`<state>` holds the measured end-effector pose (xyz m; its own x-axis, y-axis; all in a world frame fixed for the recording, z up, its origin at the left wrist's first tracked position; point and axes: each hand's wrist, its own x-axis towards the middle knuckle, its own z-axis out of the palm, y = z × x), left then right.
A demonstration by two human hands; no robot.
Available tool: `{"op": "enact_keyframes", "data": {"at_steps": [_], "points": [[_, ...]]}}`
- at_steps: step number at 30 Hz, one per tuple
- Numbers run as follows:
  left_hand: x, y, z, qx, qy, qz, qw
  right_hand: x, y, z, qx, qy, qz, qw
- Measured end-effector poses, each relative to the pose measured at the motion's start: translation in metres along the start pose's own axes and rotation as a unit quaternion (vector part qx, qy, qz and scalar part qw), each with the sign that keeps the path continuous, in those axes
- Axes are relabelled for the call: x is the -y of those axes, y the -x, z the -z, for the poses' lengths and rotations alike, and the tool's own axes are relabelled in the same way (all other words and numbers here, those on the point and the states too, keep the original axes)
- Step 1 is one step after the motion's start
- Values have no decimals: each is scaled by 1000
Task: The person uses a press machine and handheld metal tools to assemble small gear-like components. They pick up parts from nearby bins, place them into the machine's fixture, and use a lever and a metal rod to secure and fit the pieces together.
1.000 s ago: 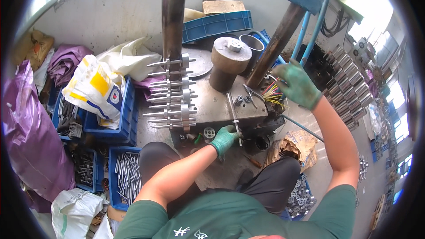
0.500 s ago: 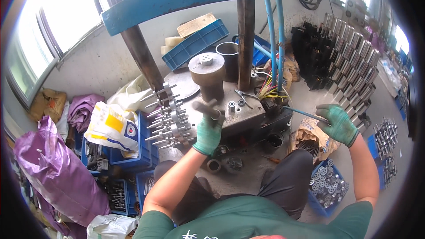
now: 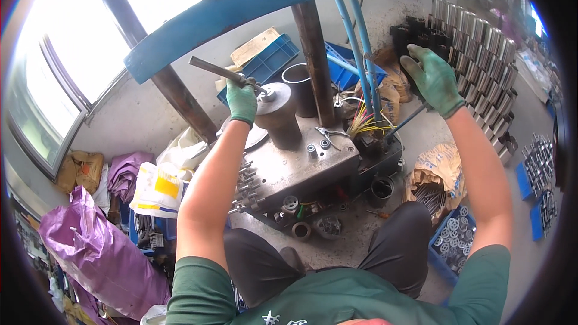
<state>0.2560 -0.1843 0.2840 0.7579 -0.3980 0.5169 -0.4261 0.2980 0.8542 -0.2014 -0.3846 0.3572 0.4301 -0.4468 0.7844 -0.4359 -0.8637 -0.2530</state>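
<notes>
My left hand (image 3: 242, 103), in a green glove, is wrapped round a dark metal rod (image 3: 208, 67). The rod slants over the round steel post (image 3: 277, 108) of a press, and its lower end meets or nearly meets the small fitting (image 3: 265, 95) on top; contact is hard to tell. Held up at the right, my gloved right hand (image 3: 438, 81) is empty with its fingers apart. Below it a lever (image 3: 406, 121) slopes up from the pump at the press base, apart from the hand. On the metal bed (image 3: 295, 165) lie pliers (image 3: 334, 132) and two small ring-shaped parts (image 3: 312, 150).
The press's blue crossbeam (image 3: 223, 21) arches above the bed. Steel cylinders (image 3: 481, 54) are stacked at the right, near a paper sack of rods (image 3: 435, 177) and a blue crate of metal discs (image 3: 453, 241). Shafted parts (image 3: 247, 183) stand left of the bed; a purple sack (image 3: 102, 253) lies farther left.
My left hand has carried the rod up and away to the post top. My right hand has let go of the lever and risen; the lever now tilts upward.
</notes>
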Motion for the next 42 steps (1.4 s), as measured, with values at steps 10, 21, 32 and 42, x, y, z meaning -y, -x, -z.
{"op": "enact_keyframes", "data": {"at_steps": [10, 21, 32, 42], "points": [[-22, -27, -13, 93, -212, -43, 972, -5, -7, -3, 77, 25, -27, 996], [-11, -19, -19, 97, -266, -76, 956, 22, 65, 46, 161, 46, -36, 985], [19, 1, -18, 80, -119, 17, 989, 31, 208, 87, 464, 57, -61, 882], [-4, 15, -26, 73, -141, 19, 987, 42, 223, 83, 368, 64, -91, 923]]}}
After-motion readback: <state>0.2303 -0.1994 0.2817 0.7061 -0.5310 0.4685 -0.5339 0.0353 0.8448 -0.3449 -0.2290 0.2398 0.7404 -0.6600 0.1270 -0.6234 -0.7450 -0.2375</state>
